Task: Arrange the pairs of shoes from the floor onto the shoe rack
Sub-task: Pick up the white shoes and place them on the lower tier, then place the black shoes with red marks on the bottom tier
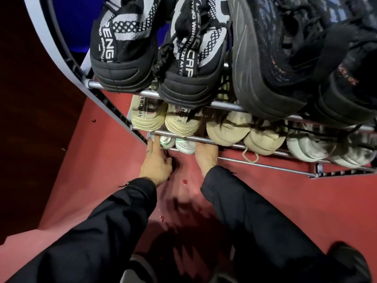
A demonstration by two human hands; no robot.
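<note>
Flanking white shoes (pixel 177 144), heels outward, lengthwise into rack (pixel 224 140): left hand (pixel 157 162), right hand (pixel 206 155), grips unclear.

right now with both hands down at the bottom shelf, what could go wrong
1. The white shoes sit at the front bar of the shoe rack; a nudge from the left hand or right hand might tip them onto the floor.
2. A loose lace loop hangs off a beige shoe near the right hand and could snag.
</note>
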